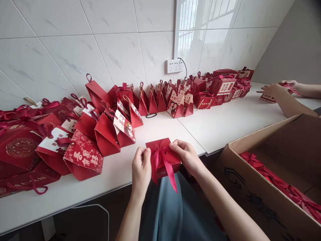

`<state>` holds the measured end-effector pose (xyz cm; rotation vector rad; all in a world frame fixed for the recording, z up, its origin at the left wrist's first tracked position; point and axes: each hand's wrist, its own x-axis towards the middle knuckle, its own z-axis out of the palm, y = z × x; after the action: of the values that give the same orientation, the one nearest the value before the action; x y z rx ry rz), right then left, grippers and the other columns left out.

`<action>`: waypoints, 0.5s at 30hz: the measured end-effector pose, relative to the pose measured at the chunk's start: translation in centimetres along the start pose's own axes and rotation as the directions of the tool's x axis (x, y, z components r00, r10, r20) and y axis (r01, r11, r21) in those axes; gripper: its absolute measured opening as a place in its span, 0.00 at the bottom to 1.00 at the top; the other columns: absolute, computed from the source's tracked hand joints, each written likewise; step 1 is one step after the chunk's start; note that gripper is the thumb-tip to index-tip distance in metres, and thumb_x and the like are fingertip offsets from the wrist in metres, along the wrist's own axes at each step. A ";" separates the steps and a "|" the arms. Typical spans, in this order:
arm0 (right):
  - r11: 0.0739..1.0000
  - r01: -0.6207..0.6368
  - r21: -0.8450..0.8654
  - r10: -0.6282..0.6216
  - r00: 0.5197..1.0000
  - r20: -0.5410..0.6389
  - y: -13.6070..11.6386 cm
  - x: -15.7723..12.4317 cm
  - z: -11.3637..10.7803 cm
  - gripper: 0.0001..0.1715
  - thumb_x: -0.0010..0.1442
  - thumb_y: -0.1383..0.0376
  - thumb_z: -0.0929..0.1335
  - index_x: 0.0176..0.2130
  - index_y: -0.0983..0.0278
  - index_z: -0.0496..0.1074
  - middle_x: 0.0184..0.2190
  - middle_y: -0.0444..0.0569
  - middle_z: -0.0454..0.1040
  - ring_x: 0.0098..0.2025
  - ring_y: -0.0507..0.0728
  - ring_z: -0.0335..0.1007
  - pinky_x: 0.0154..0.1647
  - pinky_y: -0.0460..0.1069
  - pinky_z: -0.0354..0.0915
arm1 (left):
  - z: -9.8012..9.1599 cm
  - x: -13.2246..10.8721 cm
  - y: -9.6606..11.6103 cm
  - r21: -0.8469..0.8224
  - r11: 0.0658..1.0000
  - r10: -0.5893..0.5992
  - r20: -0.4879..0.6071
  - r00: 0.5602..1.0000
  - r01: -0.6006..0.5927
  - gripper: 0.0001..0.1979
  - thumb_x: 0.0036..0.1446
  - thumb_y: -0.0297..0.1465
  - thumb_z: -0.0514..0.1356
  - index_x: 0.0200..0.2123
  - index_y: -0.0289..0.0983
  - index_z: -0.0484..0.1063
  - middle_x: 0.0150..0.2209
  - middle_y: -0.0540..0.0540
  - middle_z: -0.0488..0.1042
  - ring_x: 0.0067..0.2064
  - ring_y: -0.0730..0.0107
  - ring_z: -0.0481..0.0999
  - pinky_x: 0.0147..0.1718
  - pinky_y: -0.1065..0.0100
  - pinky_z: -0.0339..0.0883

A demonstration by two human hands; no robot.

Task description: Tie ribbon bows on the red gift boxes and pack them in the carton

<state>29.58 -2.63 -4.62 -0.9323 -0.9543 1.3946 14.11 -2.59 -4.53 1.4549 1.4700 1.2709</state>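
Observation:
A small red gift box sits in front of me at the table's near edge, its lid folded in petal-like flaps. A crimson ribbon is tied across its top, with two loose tails hanging over the near side. My left hand is closed at the box's left side, thumb and fingers pinching the ribbon. From the right, my right hand pinches the ribbon's other side close to the lid. The ribbon ends inside both pinches are hidden by the fingers.
Many red gift boxes line the white table along the tiled wall. A black band lies among them. An open cardboard carton with ribboned boxes stands at right. Beyond it, another person's hands handle a box.

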 end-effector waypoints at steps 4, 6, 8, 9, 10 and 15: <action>1.000 -0.025 0.017 0.025 1.000 -0.004 0.2 0.4 0.0 0.26 0.47 0.49 0.73 0.21 0.64 0.59 0.18 0.37 0.59 0.20 0.46 0.50 0.22 0.45 0.48 | 0.0 0.1 0.0 -0.031 0.999 -0.012 0.013 1.000 0.013 0.17 0.58 0.43 0.52 0.23 0.40 0.53 0.19 0.56 0.52 0.21 0.76 0.53 0.20 0.74 0.50; 0.997 0.003 -0.083 -0.005 1.000 -0.025 0.3 0.5 -0.1 0.25 0.49 0.48 0.71 0.23 0.64 0.61 0.19 0.38 0.61 0.21 0.47 0.53 0.23 0.45 0.52 | -0.1 0.3 0.0 -0.049 0.998 -0.040 0.035 0.999 0.042 0.18 0.57 0.44 0.53 0.23 0.40 0.53 0.20 0.56 0.52 0.22 0.76 0.54 0.20 0.74 0.50; 0.957 0.102 -0.272 -0.133 0.986 -0.100 0.1 0.2 -0.1 0.23 0.51 0.47 0.70 0.28 0.64 0.64 0.23 0.42 0.64 0.25 0.50 0.60 0.27 0.47 0.58 | -0.3 0.5 -0.2 -0.074 0.995 -0.063 0.071 0.995 0.068 0.19 0.56 0.45 0.54 0.22 0.39 0.54 0.20 0.56 0.52 0.22 0.77 0.54 0.21 0.75 0.51; 0.906 0.176 -0.384 -0.244 0.960 -0.135 0.0 -0.1 -0.1 0.22 0.53 0.48 0.69 0.31 0.64 0.65 0.26 0.44 0.66 0.28 0.52 0.63 0.31 0.49 0.61 | -0.5 0.6 -0.3 -0.090 0.993 -0.070 0.091 0.993 0.078 0.20 0.55 0.46 0.55 0.22 0.39 0.54 0.21 0.56 0.52 0.22 0.77 0.54 0.21 0.75 0.52; 0.829 0.261 -0.494 -0.369 0.920 -0.133 -0.3 -0.4 0.0 0.20 0.54 0.49 0.68 0.34 0.63 0.66 0.30 0.46 0.68 0.33 0.54 0.65 0.35 0.51 0.64 | -0.6 0.7 -0.4 -0.112 0.990 -0.074 0.108 0.991 0.086 0.20 0.55 0.47 0.55 0.23 0.39 0.55 0.21 0.56 0.54 0.23 0.77 0.56 0.22 0.75 0.53; 0.441 0.575 -0.689 -0.520 0.789 0.326 -1.6 -1.9 -0.8 0.43 0.47 0.49 0.73 0.56 0.60 0.59 0.55 0.58 0.60 0.59 0.65 0.58 0.57 0.61 0.61 | -1.6 0.8 -1.2 -0.223 0.975 0.013 0.124 0.992 0.015 0.25 0.50 0.49 0.60 0.46 0.40 0.63 0.47 0.43 0.68 0.51 0.62 0.69 0.43 0.67 0.66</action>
<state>30.96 -4.50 -3.38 -1.0288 -1.7939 0.3946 12.14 -1.90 -5.11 1.3578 1.2039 1.2759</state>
